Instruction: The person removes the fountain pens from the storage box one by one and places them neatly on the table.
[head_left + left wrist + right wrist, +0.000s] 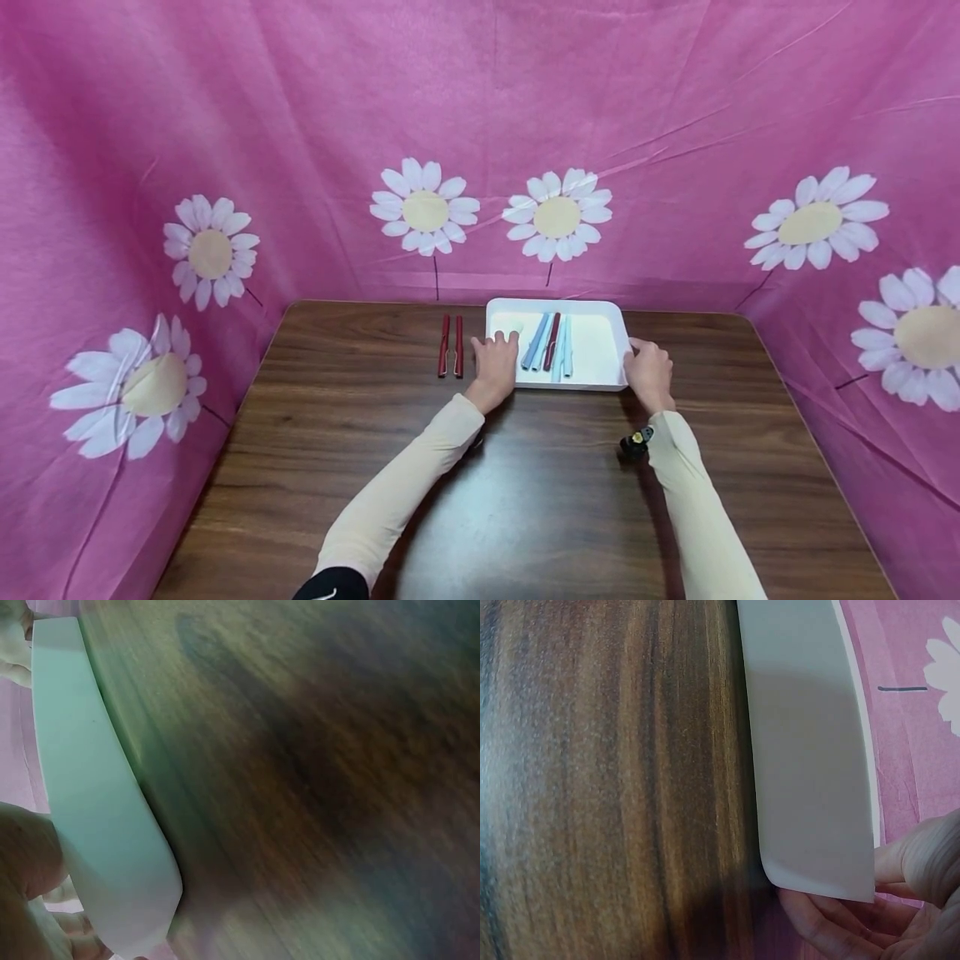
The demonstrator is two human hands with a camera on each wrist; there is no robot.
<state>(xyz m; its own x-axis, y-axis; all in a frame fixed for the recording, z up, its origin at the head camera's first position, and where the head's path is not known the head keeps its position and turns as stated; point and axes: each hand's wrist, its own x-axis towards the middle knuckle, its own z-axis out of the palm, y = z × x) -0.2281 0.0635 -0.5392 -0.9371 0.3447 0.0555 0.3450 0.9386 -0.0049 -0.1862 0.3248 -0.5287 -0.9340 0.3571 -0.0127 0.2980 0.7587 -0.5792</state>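
Note:
A white tray (603,342) sits at the far side of the table, between both hands. My left hand (497,365) grips its left end, fingers over the rim; the left wrist view shows the tray's outer wall (112,795) beside the fingers (30,847). At the right end my right hand (650,372) holds the tray's side, and in the right wrist view its fingers (832,922) reach under the corner. Inside the tray lie several blue and light blue pens (567,346) and a dark red pen (552,342), roughly side by side.
Two dark red pens (459,346) lie parallel on the brown wooden table (540,483), just left of my left hand. A pink curtain with daisies (480,108) hangs close behind the table's back edge and along both sides.

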